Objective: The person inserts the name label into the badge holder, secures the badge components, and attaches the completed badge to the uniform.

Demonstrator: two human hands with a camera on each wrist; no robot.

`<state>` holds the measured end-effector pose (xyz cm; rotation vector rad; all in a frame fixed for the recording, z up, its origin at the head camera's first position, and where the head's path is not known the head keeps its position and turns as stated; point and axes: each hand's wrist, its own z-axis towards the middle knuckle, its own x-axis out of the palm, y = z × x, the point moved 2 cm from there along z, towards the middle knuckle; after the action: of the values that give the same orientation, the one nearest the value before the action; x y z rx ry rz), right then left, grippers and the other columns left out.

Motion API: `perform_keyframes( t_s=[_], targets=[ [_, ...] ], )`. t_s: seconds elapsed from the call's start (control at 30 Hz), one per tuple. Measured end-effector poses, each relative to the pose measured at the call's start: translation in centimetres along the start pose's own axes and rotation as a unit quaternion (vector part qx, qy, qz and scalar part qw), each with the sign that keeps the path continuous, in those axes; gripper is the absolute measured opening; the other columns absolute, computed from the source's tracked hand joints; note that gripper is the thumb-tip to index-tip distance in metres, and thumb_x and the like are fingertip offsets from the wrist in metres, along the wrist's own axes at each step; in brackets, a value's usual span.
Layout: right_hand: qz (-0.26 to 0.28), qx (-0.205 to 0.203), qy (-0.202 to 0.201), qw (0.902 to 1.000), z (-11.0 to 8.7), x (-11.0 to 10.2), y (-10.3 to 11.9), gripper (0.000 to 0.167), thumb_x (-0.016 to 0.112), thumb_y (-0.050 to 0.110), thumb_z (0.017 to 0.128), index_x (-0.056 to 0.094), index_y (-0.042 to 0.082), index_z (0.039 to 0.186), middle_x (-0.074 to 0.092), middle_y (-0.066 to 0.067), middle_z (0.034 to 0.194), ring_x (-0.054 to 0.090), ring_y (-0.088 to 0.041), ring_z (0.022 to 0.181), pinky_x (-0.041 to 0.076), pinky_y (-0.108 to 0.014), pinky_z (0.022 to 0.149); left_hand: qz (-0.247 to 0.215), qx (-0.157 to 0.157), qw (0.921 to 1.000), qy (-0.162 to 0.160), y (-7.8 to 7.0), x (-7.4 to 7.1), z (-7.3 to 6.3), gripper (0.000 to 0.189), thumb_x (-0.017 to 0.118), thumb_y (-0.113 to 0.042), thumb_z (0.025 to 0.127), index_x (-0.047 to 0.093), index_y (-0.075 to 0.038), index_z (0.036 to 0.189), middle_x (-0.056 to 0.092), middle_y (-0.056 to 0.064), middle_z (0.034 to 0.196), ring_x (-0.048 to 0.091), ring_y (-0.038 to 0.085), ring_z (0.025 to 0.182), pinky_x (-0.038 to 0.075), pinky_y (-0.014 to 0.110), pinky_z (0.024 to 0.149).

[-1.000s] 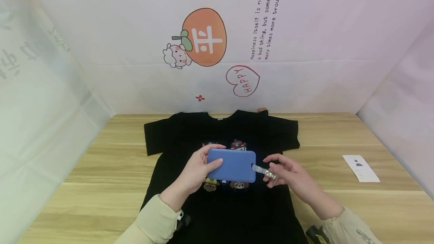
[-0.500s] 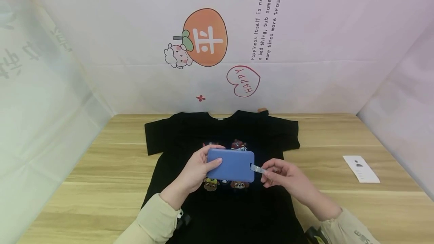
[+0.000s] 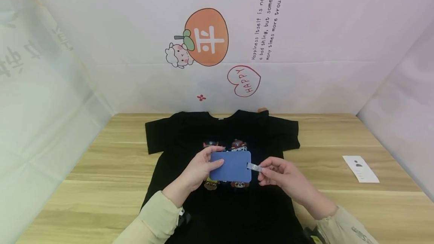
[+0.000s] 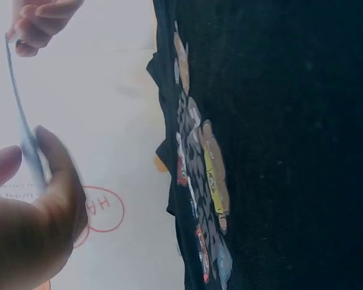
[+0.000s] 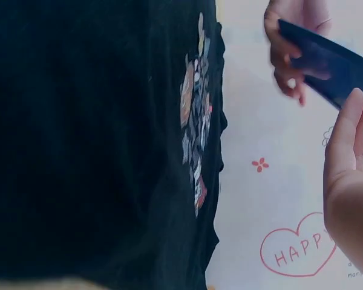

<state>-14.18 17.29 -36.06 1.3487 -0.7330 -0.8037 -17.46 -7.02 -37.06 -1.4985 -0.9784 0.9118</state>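
Observation:
A blue badge holder (image 3: 232, 166) is held above the black T-shirt (image 3: 223, 214). My left hand (image 3: 196, 168) pinches its left end, thumb on the front face and fingers behind. A short clear strap (image 3: 253, 167) passes through the slot at the holder's right end. My right hand (image 3: 286, 178) pinches that strap between thumb and fingers; the metal clip seen earlier is hidden in the hand. In the left wrist view the badge holder (image 4: 25, 121) appears edge-on, and in the right wrist view the holder's dark side (image 5: 333, 63) shows.
A white card (image 3: 361, 168) with a printed figure lies on the wooden table (image 3: 325, 134) to the right. The T-shirt, with cartoon prints, is spread under both hands. A printed white cloth (image 3: 305, 86) hangs behind the table.
My right hand has moved from loosely around the metal clip to a pinch on the clear strap, shifting slightly left. The badge holder has turned a little; my left hand keeps its grip.

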Motion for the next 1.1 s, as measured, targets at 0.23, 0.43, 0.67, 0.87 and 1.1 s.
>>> perform_keyframes(
  t_s=[0.23,0.43,0.67,0.87,1.1],
  targets=[
    [0.029,-0.024,0.003,0.9993,0.6,0.7,0.1,0.016,0.048,0.01,0.099,0.063,0.017,0.097,0.067,0.007,0.083,0.065,-0.003,0.077,0.056,-0.022,0.076,0.022,-0.012,0.9997,-0.008,0.2,0.0,0.0,0.049,0.052,-0.015,0.097,0.036,0.0,0.141,0.038,0.026,0.143,0.04,0.038,0.13,0.032,0.055,0.108],
    [0.035,-0.017,-0.015,0.9991,1.0,1.0,-0.2,0.014,0.049,0.012,0.099,0.062,0.015,0.097,0.067,0.006,0.082,0.065,-0.004,0.076,0.056,-0.022,0.075,0.063,-0.001,0.9974,-0.034,-0.5,0.1,-0.8,0.045,0.054,-0.017,0.097,0.042,-0.005,0.139,0.035,0.022,0.147,0.032,0.039,0.136,0.03,0.057,0.108],
    [0.039,0.035,-0.084,0.9951,1.1,1.2,-0.6,0.011,0.049,0.016,0.099,0.06,0.014,0.097,0.067,0.006,0.083,0.064,-0.005,0.074,0.055,-0.022,0.077,0.088,0.018,0.9959,0.004,-1.6,1.2,-2.2,0.046,0.052,-0.024,0.098,0.042,-0.008,0.139,0.042,0.017,0.142,0.039,0.034,0.131,0.035,0.054,0.105],
    [0.078,0.057,-0.101,0.9901,1.5,1.7,-0.6,0.012,0.047,0.018,0.1,0.058,0.014,0.098,0.069,0.007,0.086,0.062,-0.004,0.074,0.054,-0.021,0.079,0.104,0.003,0.9934,0.048,-1.9,2.1,-2.6,0.051,0.051,-0.029,0.098,0.037,-0.009,0.143,0.039,0.017,0.144,0.037,0.036,0.132,0.041,0.055,0.099],
    [0.079,0.062,-0.084,0.9914,1.7,2.4,-0.6,0.013,0.047,0.022,0.1,0.057,0.015,0.101,0.069,0.009,0.09,0.06,-0.002,0.075,0.053,-0.021,0.084,0.096,0.006,0.9934,0.062,-1.8,2.6,-2.4,0.052,0.048,-0.029,0.099,0.035,-0.004,0.143,0.041,0.02,0.142,0.037,0.036,0.133,0.035,0.055,0.105]
  ],
)
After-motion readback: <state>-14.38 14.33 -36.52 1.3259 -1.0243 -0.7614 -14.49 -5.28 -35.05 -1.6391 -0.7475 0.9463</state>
